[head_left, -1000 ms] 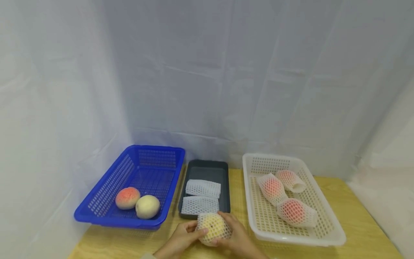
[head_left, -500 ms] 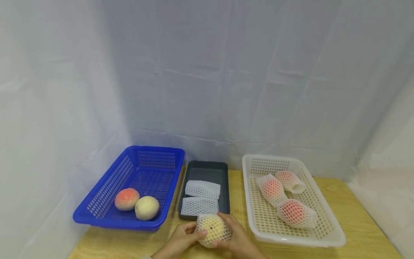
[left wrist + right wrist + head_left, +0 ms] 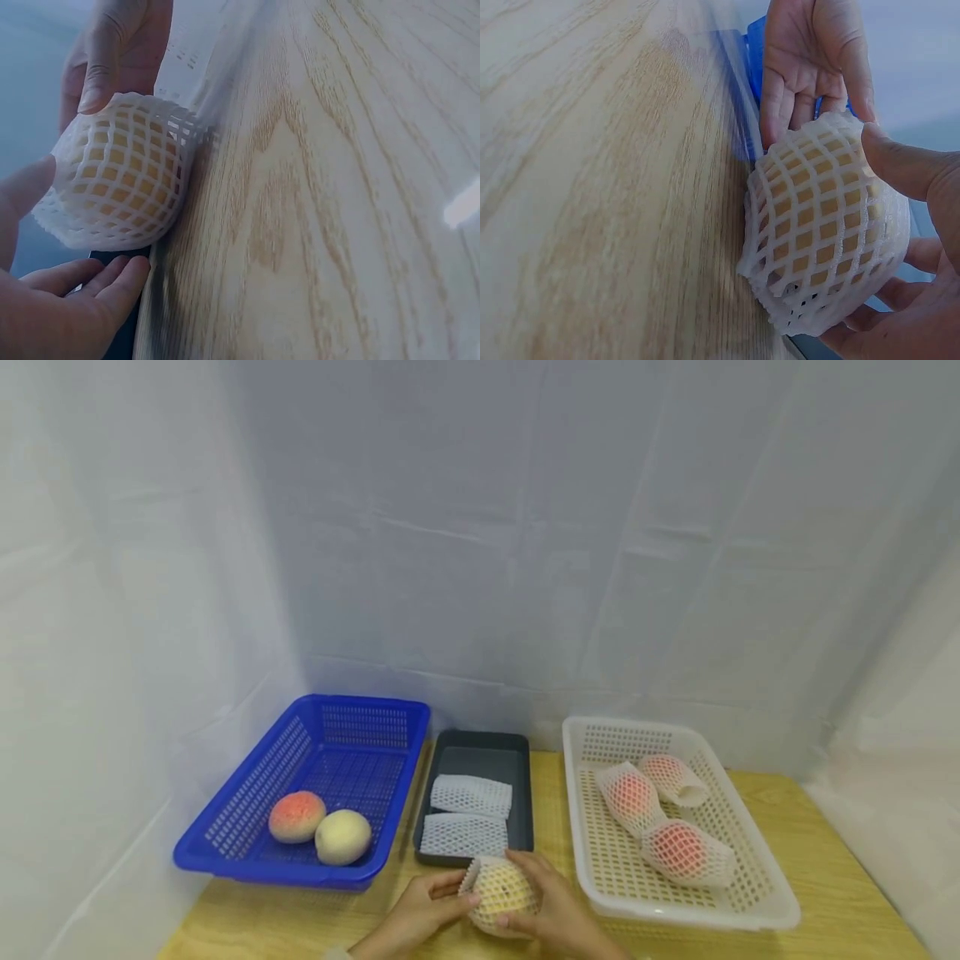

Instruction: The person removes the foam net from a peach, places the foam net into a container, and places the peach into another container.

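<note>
A pale yellow peach (image 3: 504,893) in a white foam net sleeve (image 3: 821,217) is held between both hands, low in the middle of the head view. My right hand (image 3: 555,902) grips its right side, thumb in front and fingers behind. At the net's left end, my left hand (image 3: 423,910) holds the edge between thumb and fingers; its fingertips (image 3: 124,281) lie close under the net in the left wrist view. Just beyond the hands, two flat foam nets (image 3: 471,796) lie in a dark tray (image 3: 487,747).
To the left stands a blue basket (image 3: 300,875) with a reddish peach (image 3: 297,817) and a pale peach (image 3: 343,837). On the right, a white basket (image 3: 675,917) contains three netted peaches (image 3: 684,849). All rest on a wooden table (image 3: 262,927) before pale sheeting.
The netted peach has turned and shifted slightly right; its dark spot sits further right and the net's left rim now stands out. Both hands keep their hold. Baskets and tray look unchanged.
</note>
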A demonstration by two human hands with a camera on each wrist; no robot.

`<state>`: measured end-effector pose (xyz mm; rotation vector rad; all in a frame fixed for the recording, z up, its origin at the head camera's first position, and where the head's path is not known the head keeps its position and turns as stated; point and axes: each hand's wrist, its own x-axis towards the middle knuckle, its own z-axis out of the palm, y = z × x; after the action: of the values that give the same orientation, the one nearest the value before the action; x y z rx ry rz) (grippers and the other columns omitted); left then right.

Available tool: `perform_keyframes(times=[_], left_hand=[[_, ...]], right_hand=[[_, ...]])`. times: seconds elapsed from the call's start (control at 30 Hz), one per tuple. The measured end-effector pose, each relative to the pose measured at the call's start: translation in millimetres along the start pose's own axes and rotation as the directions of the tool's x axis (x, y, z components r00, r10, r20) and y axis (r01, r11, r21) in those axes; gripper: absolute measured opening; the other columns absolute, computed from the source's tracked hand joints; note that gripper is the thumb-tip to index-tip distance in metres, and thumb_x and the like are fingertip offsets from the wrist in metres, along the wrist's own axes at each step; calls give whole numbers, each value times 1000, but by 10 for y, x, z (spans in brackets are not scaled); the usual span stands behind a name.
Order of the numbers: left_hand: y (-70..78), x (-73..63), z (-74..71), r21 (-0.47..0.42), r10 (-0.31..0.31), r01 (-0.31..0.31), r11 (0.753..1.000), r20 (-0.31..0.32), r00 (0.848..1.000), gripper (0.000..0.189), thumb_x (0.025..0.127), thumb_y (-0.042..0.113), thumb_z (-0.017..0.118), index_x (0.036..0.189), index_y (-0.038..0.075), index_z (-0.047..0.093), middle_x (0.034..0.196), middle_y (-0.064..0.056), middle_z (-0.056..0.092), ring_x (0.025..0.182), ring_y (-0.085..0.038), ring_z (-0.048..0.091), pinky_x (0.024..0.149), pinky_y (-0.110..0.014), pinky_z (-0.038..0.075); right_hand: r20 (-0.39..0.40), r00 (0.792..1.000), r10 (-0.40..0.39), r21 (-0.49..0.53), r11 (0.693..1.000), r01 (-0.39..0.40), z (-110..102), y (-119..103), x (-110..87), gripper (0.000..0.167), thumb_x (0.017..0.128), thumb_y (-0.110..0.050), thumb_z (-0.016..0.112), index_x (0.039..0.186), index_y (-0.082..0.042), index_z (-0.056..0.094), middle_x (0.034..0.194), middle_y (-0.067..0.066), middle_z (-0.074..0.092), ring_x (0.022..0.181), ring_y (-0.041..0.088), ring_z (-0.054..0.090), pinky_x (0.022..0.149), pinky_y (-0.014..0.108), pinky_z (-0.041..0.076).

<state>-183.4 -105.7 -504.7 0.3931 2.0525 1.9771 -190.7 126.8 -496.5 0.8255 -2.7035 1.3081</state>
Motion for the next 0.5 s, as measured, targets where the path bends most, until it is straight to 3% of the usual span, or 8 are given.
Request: perform_keyframes(times=[0.2,0.4,0.5], left_hand=[[24,1,1,-11,-1,1,1000,13,1000,56,91,16,65,129,-20,45,124,-31,57,111,-27,58,84,-21,52],[82,-1,11,15,-39,39,999,-18,999,64,89,18,69,130,-21,41,129,-35,51,118,-39,54,93,-33,52],[101,-16,15,31,-54,54,998,-5,999,63,88,19,69,131,-19,42,129,-33,53,118,-38,54,93,-36,52]], right_hand=[[-15,999,-35,-32,999,34,-14,-27,7,80,73,-40,80,136,-3,49,134,14,53,120,35,52,99,50,45],[-14,998,-53,-30,998,53,-57,-76,30,79,73,-35,81,136,-1,48,134,19,52,118,39,53,92,49,51],[2,999,-44,-31,999,45,-73,-88,31,79,72,-35,82,135,-1,50,133,19,53,116,39,54,88,45,54]])
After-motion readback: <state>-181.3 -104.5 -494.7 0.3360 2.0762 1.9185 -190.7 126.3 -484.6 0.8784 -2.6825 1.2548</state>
